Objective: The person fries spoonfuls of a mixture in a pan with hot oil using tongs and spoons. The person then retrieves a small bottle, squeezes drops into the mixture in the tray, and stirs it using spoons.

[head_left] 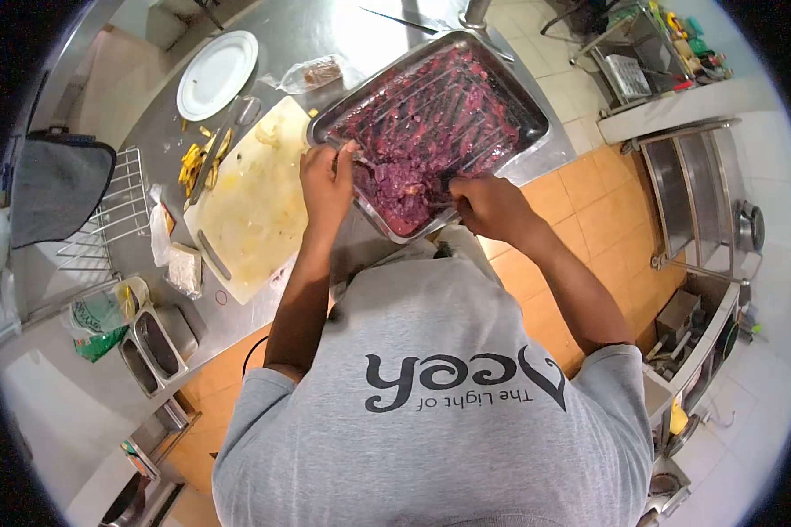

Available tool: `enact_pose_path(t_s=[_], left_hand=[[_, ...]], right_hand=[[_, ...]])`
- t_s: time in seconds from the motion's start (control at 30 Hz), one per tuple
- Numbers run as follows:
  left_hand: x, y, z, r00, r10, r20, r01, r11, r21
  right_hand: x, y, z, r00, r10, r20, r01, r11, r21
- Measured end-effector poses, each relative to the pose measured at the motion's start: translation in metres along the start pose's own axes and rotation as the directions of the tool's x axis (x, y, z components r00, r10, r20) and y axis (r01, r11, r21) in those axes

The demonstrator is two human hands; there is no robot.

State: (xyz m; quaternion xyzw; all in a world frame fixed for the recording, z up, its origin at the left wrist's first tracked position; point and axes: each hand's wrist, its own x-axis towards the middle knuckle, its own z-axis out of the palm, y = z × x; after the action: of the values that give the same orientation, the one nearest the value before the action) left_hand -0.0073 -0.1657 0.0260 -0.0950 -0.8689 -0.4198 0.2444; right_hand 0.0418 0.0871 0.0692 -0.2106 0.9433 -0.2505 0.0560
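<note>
A deep metal tray point(536, 140) holds a chunky purple-red mixture point(439, 114). Shiny streaks cross its far part, like clear film; the near corner looks rougher and bare. At the tray's left side, my left hand point(328, 180) is closed, thumb against fingers; whatever it pinches is too small to name. My right hand point(492, 206) is curled closed at the near right rim, and a thin something by its fingers points toward the mixture. That hand hides most of it. Left of the tray lies a stained white cutting board point(259, 193).
A white plate point(218, 75), a clear bag with brown contents point(312, 75) and a knife point(213, 162) near yellow peelings point(192, 167) lie on the steel table point(303, 31). Wrapped white packs point(185, 268) sit near its left edge. A steel trolley point(685, 193) stands right.
</note>
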Motion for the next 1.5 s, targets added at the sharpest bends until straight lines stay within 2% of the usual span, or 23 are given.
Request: enact_pose_path(t_s=[0.17, 0.23, 0.3, 0.4, 0.43, 0.53, 0.63, 0.67, 0.7, 0.73, 0.77, 0.8, 0.83, 0.93, 0.97, 1.07, 1.17, 1.27, 1.3, 1.37, 1.47, 1.5], left_hand=[[-0.001, -0.005, 0.0, 0.999, -0.032, -0.045, 0.03, 0.999, -0.026], [-0.001, -0.01, 0.003, 0.997, 0.003, -0.075, -0.006, 0.999, -0.045], [-0.002, -0.006, 0.002, 0.997, -0.047, -0.055, 0.042, 0.996, -0.08], [-0.001, -0.002, -0.003, 0.995, -0.102, 0.011, 0.102, 0.994, -0.043], [-0.001, -0.002, -0.004, 0.994, -0.104, 0.01, 0.105, 0.993, -0.05], [0.0, 0.0, -0.005, 0.996, -0.087, -0.001, 0.087, 0.993, -0.081], [0.005, 0.003, -0.007, 0.995, -0.1, 0.012, 0.1, 0.992, -0.082], [0.008, 0.002, -0.008, 0.993, -0.113, 0.016, 0.114, 0.991, -0.075], [0.014, 0.001, -0.005, 0.995, -0.079, -0.057, 0.063, 0.969, -0.238], [0.018, 0.0, -0.007, 0.993, -0.088, -0.074, 0.071, 0.975, -0.209], [0.026, 0.009, -0.013, 0.991, -0.099, -0.091, 0.082, 0.981, -0.178], [0.031, 0.012, -0.018, 0.988, -0.11, -0.109, 0.093, 0.985, -0.147], [0.035, -0.004, -0.013, 0.989, -0.06, -0.135, 0.039, 0.987, -0.154], [0.041, -0.005, -0.011, 0.987, 0.162, -0.027, -0.157, 0.981, 0.115], [0.039, -0.01, -0.005, 0.982, 0.188, -0.011, -0.185, 0.974, 0.132], [0.034, 0.002, -0.001, 1.0, 0.027, -0.003, -0.026, 0.998, 0.053], [0.034, 0.006, 0.0, 0.995, 0.093, -0.024, -0.092, 0.995, 0.043], [0.033, 0.004, -0.001, 0.992, 0.126, 0.03, -0.128, 0.989, 0.074], [0.033, 0.004, -0.001, 0.991, 0.125, 0.04, -0.127, 0.99, 0.057], [0.031, 0.007, 0.0, 0.99, 0.125, 0.06, -0.127, 0.992, 0.021], [0.026, 0.014, -0.006, 0.993, 0.028, 0.11, -0.031, 0.999, 0.028], [0.025, 0.013, -0.008, 0.992, 0.054, 0.11, -0.061, 0.996, 0.06]], right_hand=[[0.016, -0.014, -0.005, 0.993, 0.018, -0.113, -0.033, 0.991, -0.13], [0.02, -0.005, -0.006, 0.997, -0.018, -0.079, 0.014, 0.999, -0.049], [0.022, 0.006, 0.001, 0.997, -0.055, -0.045, 0.056, 0.998, 0.006], [0.017, 0.005, 0.004, 0.995, 0.054, -0.079, -0.066, 0.986, -0.152], [0.016, 0.004, -0.002, 0.992, 0.089, -0.088, -0.102, 0.98, -0.168], [0.018, 0.011, -0.007, 0.961, 0.094, -0.259, -0.127, 0.985, -0.114], [0.023, 0.026, 0.018, 0.939, 0.124, -0.321, -0.181, 0.971, -0.154], [0.02, 0.028, 0.026, 0.951, 0.092, -0.296, -0.138, 0.981, -0.139], [0.019, 0.029, 0.033, 0.961, 0.054, -0.272, -0.091, 0.988, -0.126], [0.018, 0.031, 0.037, 0.969, 0.012, -0.245, -0.04, 0.993, -0.11], [0.013, 0.024, 0.035, 0.978, 0.068, -0.199, -0.078, 0.996, -0.043], [0.009, 0.02, 0.032, 0.979, 0.051, -0.195, -0.059, 0.998, -0.035], [0.005, 0.018, 0.029, 0.981, 0.033, -0.191, -0.039, 0.999, -0.027], [-0.009, 0.01, 0.006, 0.984, 0.005, -0.179, -0.008, 1.0, -0.014], [-0.013, 0.005, -0.001, 0.985, 0.0, -0.175, -0.002, 1.0, -0.011], [-0.025, -0.012, -0.012, 0.991, -0.001, -0.137, -0.006, 0.999, -0.046], [-0.028, -0.038, -0.015, 0.995, -0.023, 0.1, 0.039, 0.986, -0.161], [-0.022, -0.047, -0.001, 0.996, -0.003, 0.088, 0.023, 0.973, -0.228], [-0.02, -0.049, -0.001, 0.998, -0.061, -0.018, 0.056, 0.977, -0.206], [-0.012, -0.048, 0.0, 0.999, -0.001, -0.04, -0.008, 0.975, -0.221], [-0.006, -0.038, -0.012, 0.994, 0.051, -0.093, -0.072, 0.97, -0.233], [-0.007, -0.034, -0.017, 0.992, 0.06, -0.113, -0.085, 0.968, -0.234]])
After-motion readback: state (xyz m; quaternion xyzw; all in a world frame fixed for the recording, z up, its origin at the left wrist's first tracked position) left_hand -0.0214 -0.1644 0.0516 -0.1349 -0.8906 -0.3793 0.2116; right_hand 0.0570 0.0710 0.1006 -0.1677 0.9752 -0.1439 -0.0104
